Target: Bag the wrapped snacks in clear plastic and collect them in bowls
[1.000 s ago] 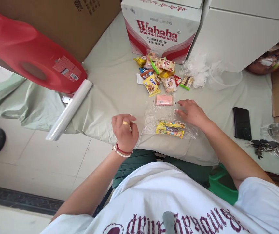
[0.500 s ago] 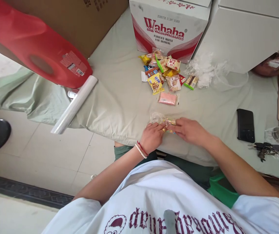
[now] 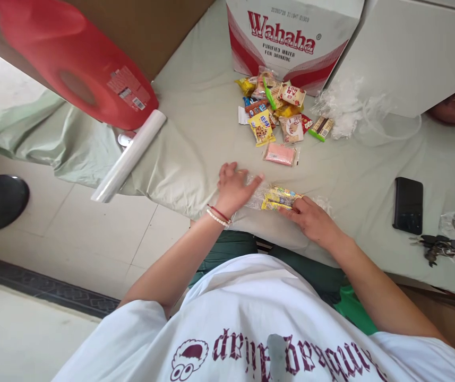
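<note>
A clear plastic bag (image 3: 259, 195) lies on the pale green cloth (image 3: 195, 138) near the front edge, with yellow snack packets (image 3: 280, 197) inside it. My left hand (image 3: 233, 185) rests on the bag's left end, fingers stretched out and pressing it flat. My right hand (image 3: 310, 218) grips the bag's right end by the yellow packets, fingers curled round it. A pink packet (image 3: 280, 154) lies just beyond the bag. Farther back sits a pile of snack packets (image 3: 277, 109).
A Wahaha carton (image 3: 291, 42) and a white box (image 3: 402, 58) stand at the back. A red jug (image 3: 71, 63) and a roll of film (image 3: 129, 156) are at the left. A black phone (image 3: 408, 204), keys (image 3: 430, 246) and crumpled plastic (image 3: 342, 109) lie at the right.
The flat bag was gathered and folded around the yellow packets. My left hand came in from the left onto the bag and now lies flat on it; my right hand shifted to the bag's right end.
</note>
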### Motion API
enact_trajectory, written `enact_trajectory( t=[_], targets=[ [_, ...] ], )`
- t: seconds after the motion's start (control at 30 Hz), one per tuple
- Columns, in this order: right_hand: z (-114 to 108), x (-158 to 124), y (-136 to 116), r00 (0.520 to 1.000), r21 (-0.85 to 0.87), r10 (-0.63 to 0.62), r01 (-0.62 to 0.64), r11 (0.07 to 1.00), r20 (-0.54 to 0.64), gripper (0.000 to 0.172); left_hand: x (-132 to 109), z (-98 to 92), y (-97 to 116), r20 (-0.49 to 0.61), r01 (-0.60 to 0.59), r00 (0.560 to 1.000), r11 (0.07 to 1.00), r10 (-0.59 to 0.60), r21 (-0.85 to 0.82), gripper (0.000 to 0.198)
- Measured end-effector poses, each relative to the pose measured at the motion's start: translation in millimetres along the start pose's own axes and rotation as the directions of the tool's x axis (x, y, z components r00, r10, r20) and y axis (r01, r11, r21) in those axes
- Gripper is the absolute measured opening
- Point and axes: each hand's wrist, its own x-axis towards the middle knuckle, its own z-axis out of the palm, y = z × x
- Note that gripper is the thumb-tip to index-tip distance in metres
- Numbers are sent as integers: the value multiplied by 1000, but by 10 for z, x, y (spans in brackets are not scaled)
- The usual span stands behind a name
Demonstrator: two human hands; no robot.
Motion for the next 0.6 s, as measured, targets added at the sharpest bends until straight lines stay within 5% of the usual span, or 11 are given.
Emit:
enact_trajectory(
  t=[0.13,0.27,0.4,0.47,0.6],
  targets=[
    [12,-33,-1,999,6,34,-34,999,-3,48,-197,-3,247,159,-49,987,989,27,140,26],
    [32,-34,-13,998,64,60,-58,996,-33,46,-380,-138,439,174,13,985,1000,-17,21,11],
    [34,-2,-22,996,120,78,-72,990,-46,43,-466,8,680,159,7,987,994,11,-111,10],
    [5,-18,-28,995,163,70,-57,985,-70,42,-492,171,780,188,-62,979,993,80,-102,2],
    [-97,-170,-42,981,371,97,-29,928,-167,36,-601,431,838,264,-326,922,935,282,139,20]
  ],
)
